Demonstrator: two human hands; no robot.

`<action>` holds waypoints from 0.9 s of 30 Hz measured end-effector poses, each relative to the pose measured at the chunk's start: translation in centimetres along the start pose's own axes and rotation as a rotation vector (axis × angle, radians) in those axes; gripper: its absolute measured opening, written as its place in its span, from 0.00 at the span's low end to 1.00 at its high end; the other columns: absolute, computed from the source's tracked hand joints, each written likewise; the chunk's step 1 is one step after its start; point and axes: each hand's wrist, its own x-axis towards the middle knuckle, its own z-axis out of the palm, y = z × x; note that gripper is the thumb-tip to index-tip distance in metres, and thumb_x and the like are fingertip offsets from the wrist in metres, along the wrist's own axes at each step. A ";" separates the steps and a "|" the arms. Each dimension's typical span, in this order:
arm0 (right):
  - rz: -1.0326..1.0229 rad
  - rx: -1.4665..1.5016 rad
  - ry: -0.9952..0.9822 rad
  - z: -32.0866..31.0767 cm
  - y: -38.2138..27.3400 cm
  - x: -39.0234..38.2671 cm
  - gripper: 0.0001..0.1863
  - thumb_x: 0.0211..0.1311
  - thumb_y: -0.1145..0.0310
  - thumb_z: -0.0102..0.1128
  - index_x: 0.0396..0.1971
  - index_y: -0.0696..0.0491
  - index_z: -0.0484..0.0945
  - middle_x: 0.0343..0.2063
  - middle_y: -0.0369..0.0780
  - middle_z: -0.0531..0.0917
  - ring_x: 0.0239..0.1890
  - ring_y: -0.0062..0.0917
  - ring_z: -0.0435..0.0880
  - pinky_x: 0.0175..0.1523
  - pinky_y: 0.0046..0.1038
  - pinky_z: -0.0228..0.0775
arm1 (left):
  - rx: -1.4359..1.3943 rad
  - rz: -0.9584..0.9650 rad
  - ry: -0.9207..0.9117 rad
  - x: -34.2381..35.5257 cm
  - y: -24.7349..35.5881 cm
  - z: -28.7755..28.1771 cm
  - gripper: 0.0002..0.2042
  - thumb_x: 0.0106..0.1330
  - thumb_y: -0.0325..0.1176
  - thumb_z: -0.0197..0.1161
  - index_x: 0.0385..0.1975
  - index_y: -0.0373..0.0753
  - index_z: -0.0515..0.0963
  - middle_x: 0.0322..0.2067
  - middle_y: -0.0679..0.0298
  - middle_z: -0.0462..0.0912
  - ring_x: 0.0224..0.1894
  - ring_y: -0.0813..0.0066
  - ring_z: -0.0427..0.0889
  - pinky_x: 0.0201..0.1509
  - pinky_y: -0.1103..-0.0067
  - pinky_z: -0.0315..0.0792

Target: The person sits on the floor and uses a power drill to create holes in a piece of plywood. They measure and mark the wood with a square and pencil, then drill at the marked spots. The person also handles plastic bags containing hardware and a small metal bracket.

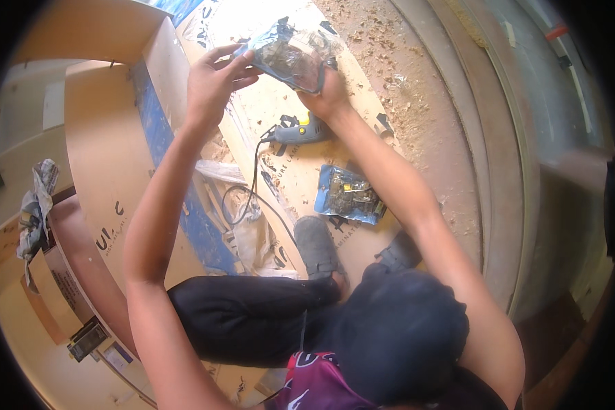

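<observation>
Plastic bag (292, 58) is over the board (301, 184), toward its right edge; drill (299, 131) and second bag (348, 195) lie nearer. Long axis: left-right; left hand (210, 85) pinches one end, right hand (328, 96) grips the other.

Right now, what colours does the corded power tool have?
The corded power tool is mostly grey with yellow parts; the head view shows it best.

1. A pale wooden board (297, 199) lies on a brown floor (424, 137); wood shavings (372, 34) litter the floor along the board's right edge.
2. Past the board's left edge runs a blue strip (158, 116), then tan panels (97, 130) of boxy furniture.
3. Well beyond the right edge, long brownish bands (495, 147) border a grey surface (553, 89), possibly a wall; blur there hides detail.
4. Bright light whitens the board's top end.
</observation>
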 end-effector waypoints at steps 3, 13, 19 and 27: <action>-0.114 -0.289 -0.024 -0.4 0.0 -0.3 0.26 0.87 0.65 0.33 0.73 0.65 0.66 0.65 0.50 0.78 0.68 0.38 0.78 0.76 0.39 0.71 | -0.004 -0.002 0.007 -0.3 0.5 -0.3 0.27 0.74 0.34 0.73 0.65 0.23 0.74 0.46 0.46 0.89 0.45 0.64 0.93 0.51 0.76 0.89; 0.014 0.236 0.393 -1.7 -2.2 -0.1 0.16 0.85 0.68 0.41 0.52 0.62 0.77 0.47 0.48 0.84 0.54 0.40 0.84 0.68 0.41 0.80 | -0.300 -0.031 0.055 3.1 -1.9 -4.6 0.21 0.80 0.26 0.61 0.68 0.24 0.69 0.57 0.44 0.83 0.58 0.56 0.87 0.66 0.66 0.85; 0.172 -0.564 0.631 -3.1 -8.8 -6.5 0.16 0.86 0.66 0.44 0.44 0.63 0.76 0.39 0.46 0.80 0.40 0.26 0.80 0.43 0.26 0.78 | -0.587 -0.266 0.213 8.1 -13.9 -6.8 0.20 0.82 0.25 0.56 0.68 0.25 0.64 0.61 0.40 0.78 0.62 0.49 0.83 0.70 0.64 0.83; 0.386 -0.953 0.542 -2.7 -11.1 -9.7 0.16 0.79 0.82 0.46 0.58 0.75 0.72 0.54 0.57 0.80 0.55 0.33 0.86 0.64 0.26 0.83 | -0.405 -0.367 0.028 10.0 -21.7 -4.9 0.28 0.82 0.28 0.58 0.75 0.26 0.56 0.62 0.43 0.78 0.60 0.54 0.85 0.68 0.67 0.84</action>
